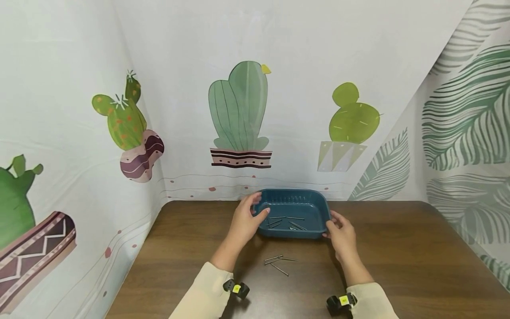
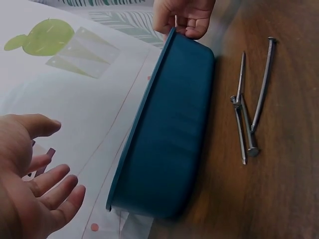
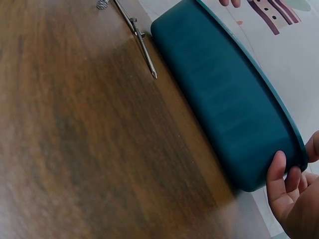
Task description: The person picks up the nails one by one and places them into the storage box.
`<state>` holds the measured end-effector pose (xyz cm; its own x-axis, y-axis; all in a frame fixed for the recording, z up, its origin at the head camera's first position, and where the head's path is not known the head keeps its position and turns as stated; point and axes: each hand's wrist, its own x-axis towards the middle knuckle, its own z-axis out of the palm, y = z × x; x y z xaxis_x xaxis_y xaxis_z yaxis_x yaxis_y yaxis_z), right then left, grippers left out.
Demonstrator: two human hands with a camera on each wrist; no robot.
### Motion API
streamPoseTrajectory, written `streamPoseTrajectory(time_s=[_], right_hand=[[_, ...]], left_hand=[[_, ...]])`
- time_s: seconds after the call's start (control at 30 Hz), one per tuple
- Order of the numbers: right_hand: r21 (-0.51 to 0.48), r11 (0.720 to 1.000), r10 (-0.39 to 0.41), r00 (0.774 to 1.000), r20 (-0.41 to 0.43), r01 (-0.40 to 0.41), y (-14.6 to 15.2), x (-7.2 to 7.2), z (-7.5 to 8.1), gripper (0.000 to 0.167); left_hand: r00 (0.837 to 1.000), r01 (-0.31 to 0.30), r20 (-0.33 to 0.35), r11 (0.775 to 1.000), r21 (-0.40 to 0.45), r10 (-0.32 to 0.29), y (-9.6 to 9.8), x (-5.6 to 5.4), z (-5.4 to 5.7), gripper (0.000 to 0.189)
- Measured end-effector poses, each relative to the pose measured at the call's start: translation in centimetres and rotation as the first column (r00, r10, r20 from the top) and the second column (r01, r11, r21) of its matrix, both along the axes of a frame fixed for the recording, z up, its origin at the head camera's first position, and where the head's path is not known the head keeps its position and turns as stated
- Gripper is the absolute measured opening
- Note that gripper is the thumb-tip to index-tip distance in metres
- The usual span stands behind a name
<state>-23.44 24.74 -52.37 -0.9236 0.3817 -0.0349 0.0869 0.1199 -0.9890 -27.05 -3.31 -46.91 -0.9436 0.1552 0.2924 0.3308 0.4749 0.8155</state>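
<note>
A blue-green plastic tray (image 1: 292, 234) stands near the back of the table, with several nails (image 1: 295, 218) lying inside it. My right hand (image 1: 343, 235) pinches the tray's right end; in the right wrist view its fingers (image 3: 277, 174) touch the outer wall at the corner. At the opposite end is my left hand (image 1: 244, 221), fingers spread and loosely bent. The left wrist view shows that hand (image 2: 25, 184) apart from the tray, holding nothing. Several more nails (image 1: 280, 270) lie crossed on the table in front of the tray.
The brown wooden table (image 1: 183, 257) reaches back to a white cloth (image 1: 179, 88) printed with cacti and leaves. This cloth hangs right behind the tray and along the left side. A small black device (image 1: 237, 289) is strapped at each wrist.
</note>
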Motion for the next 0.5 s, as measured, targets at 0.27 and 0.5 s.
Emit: streamPoseTrajectory(time_s=[0.27, 0.5], right_hand=[[0.0, 1.0, -0.006, 1.0, -0.003, 0.006, 0.1, 0.0, 0.2, 0.047], [0.004, 1.0, -0.002, 1.0, 0.0, 0.002, 0.1, 0.1, 0.2, 0.048]], left_hand=[[0.999, 0.005, -0.033, 1.0, -0.011, -0.006, -0.1, 1.2, -0.5, 0.02], [0.998, 0.062, 0.018, 0.997, -0.055, -0.061, -0.1, 2.6, -1.0, 0.01]])
